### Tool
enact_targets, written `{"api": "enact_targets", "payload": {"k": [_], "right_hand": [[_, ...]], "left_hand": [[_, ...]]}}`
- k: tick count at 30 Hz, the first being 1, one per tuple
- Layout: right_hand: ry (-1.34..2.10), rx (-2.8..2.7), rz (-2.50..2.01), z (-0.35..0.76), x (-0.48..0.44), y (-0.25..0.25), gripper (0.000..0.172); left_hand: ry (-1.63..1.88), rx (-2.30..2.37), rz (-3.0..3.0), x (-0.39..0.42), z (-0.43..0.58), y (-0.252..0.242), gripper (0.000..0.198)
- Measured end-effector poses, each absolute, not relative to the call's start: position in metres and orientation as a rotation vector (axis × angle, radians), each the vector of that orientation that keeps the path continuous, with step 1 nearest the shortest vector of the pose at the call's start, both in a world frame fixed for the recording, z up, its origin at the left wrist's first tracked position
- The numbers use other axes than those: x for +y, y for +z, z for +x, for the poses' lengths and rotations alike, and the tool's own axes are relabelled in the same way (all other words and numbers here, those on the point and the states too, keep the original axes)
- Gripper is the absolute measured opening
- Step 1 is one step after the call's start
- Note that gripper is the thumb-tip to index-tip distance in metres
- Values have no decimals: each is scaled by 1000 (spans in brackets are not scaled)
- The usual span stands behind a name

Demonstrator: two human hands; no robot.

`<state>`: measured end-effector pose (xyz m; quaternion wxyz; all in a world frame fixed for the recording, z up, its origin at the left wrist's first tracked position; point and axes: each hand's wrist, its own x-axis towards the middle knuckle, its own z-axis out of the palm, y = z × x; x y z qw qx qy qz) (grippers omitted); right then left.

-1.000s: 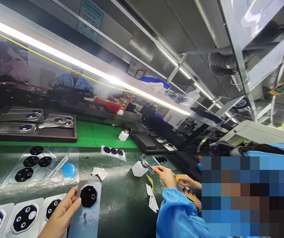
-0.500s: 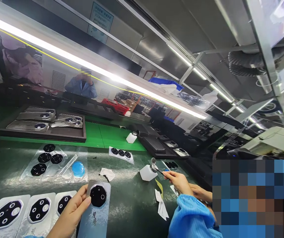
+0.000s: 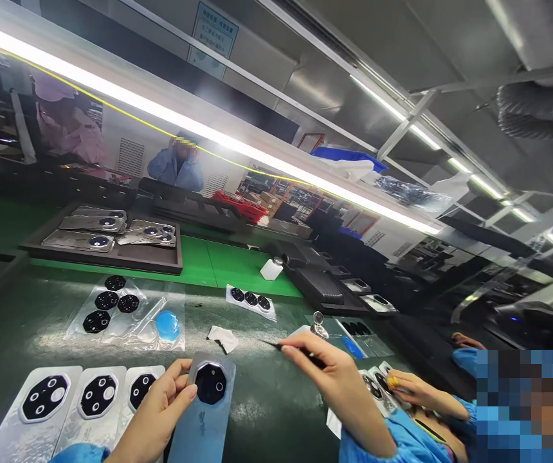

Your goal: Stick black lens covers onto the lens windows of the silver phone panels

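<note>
My left hand [image 3: 161, 405] pinches the edge of a blue-silver phone back cover [image 3: 199, 427], which is tilted up with its black octagonal camera panel facing me. To the right, my right hand [image 3: 327, 370] is closed on thin dark tweezers [image 3: 276, 345], their tip pointing left toward a crumpled white wipe [image 3: 223, 337]. Behind that hand stands a white dispenser bottle, partly hidden, its round metal lid [image 3: 319, 319] flipped up. More phone back covers [image 3: 67, 421] lie in a row at the lower left, the third partly behind my left hand.
Loose black camera panels [image 3: 107, 300] and a blue disc [image 3: 167, 326] lie on clear film. A strip of panels [image 3: 251, 299] is farther back. Trays of covers [image 3: 112, 258] line the rear, near another white bottle [image 3: 271, 269]. A co-worker's hand [image 3: 416, 392] holds something yellow at right.
My right hand has moved left with the tweezers, away from the bottle's metal top. My left hand still holds the cover. The view has shifted, and the co-worker's hand now shows beside covers.
</note>
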<state>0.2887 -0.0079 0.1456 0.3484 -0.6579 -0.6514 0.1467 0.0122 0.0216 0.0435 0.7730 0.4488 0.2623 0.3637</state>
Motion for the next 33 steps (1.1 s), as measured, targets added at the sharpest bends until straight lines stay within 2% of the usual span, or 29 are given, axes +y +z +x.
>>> {"api": "enact_targets", "payload": {"k": [8,23,33], "right_hand": [[171,-2135,-1550,223,-14,141,23],[89,-2209,-1526,219,-8,133,23],[96,-2195,-1551,223,-6,133,22]], "left_hand": [[795,553,999,22,13,40,38],[765,609,1006,20,12,42,45],[768,575,990,19,12,48,35]]}}
